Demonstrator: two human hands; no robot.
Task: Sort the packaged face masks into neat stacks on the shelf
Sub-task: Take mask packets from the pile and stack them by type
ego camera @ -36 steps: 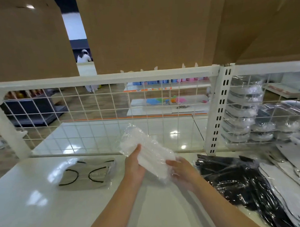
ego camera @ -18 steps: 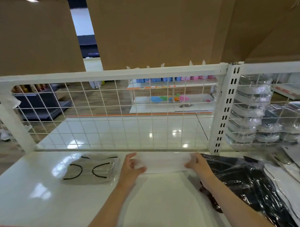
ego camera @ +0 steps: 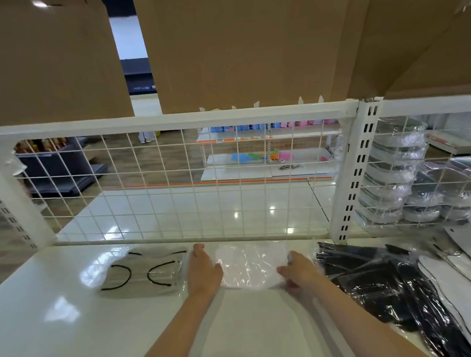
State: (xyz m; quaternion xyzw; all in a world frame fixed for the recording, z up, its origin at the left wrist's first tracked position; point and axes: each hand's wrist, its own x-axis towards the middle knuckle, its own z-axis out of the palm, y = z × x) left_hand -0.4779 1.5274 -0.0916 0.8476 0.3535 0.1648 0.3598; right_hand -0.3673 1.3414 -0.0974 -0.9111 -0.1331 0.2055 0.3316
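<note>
White shelf [ego camera: 60, 318], wire grid back [ego camera: 176, 193]. Left: clear pack with black ear loops [ego camera: 144, 273], flat. Left hand [ego camera: 204, 271], fingers together, touches white mask pack [ego camera: 249, 266] at shelf back-center; right hand [ego camera: 299, 273] pinches its right edge. Right: black mask packs [ego camera: 371, 280] heaped.

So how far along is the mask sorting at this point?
Early. Done: one grey pack with black ear loops lies flat by itself on the white shelf. In hand: a white mask pack rests flat on the shelf beside it, left hand and right hand at its ends. Left: the jumbled pile of black packs and white packs on the right.
</note>
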